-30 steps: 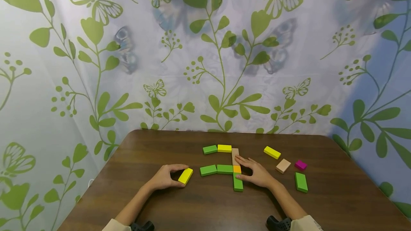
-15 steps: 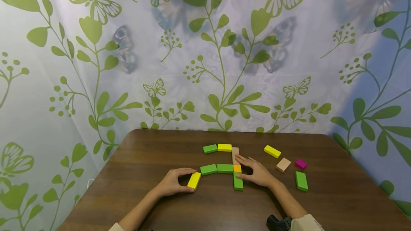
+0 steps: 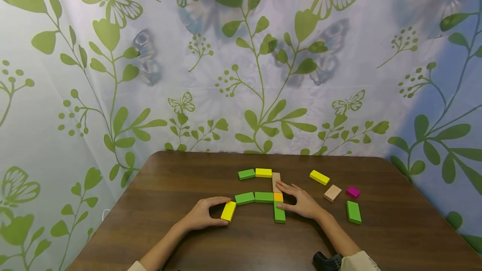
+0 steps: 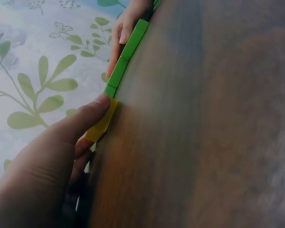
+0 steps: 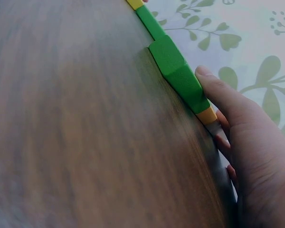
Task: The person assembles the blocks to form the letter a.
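Between thumb and fingers, my left hand [image 3: 205, 214] pinches a yellow block [image 3: 228, 211] flat on the table, just left of the near row's end. That row has a green block [image 3: 244, 198] and a second green block [image 3: 264, 197], meeting a small orange block [image 3: 278, 197]. Above the orange one lies a beige block [image 3: 276, 182]; below it, a green block [image 3: 279, 213]. My right hand [image 3: 303, 205] rests along this column's right side, fingertips at the beige block and thumb at the lower green one. In the left wrist view the yellow block [image 4: 102, 124] sits close to the green row.
A yellow block [image 3: 263, 172] and a green block [image 3: 246, 174] form a farther row. Loose on the right lie a yellow block [image 3: 319, 177], a beige block [image 3: 332, 193], a magenta block [image 3: 353, 192] and a green block [image 3: 353, 212]. A patterned curtain [image 3: 241, 74] hangs behind the brown table [image 3: 211, 246].
My left hand has slid the yellow block rightward, up near the left end of the green row, with hardly any motion in the last half second. My right hand has stayed in place.
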A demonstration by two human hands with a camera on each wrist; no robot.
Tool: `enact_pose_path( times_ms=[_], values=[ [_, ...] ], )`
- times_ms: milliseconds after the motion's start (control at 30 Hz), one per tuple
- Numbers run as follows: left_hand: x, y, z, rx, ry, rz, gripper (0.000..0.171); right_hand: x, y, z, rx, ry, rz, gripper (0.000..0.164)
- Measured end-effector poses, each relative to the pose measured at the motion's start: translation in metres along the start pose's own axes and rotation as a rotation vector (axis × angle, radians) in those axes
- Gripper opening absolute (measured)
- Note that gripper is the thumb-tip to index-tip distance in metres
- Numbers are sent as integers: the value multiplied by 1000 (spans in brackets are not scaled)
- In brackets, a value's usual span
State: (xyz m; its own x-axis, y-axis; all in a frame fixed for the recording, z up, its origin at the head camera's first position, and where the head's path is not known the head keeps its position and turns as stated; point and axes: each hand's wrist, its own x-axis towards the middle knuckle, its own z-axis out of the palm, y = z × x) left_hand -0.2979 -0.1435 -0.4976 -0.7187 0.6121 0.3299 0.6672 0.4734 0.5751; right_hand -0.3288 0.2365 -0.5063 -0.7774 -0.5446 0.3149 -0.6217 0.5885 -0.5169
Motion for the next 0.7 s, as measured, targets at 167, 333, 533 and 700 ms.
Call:
enact_pose_path(
  times_ms=[167, 333, 533, 700],
  values=[
    [-1, -1, -1, -4, -25, 3, 62, 0, 0, 1, 8, 4, 15, 72],
    [0, 0, -2, -9, -29, -7, 62, 1, -1, 0, 12, 1, 26, 72],
    [0, 0, -2, -16, -32, -9, 63, 1, -3, -1, 13, -4, 40, 72],
    [0, 0, -3, -21, -31, -4, 63, 1, -4, -2, 17, -7, 51, 72]
  ],
)
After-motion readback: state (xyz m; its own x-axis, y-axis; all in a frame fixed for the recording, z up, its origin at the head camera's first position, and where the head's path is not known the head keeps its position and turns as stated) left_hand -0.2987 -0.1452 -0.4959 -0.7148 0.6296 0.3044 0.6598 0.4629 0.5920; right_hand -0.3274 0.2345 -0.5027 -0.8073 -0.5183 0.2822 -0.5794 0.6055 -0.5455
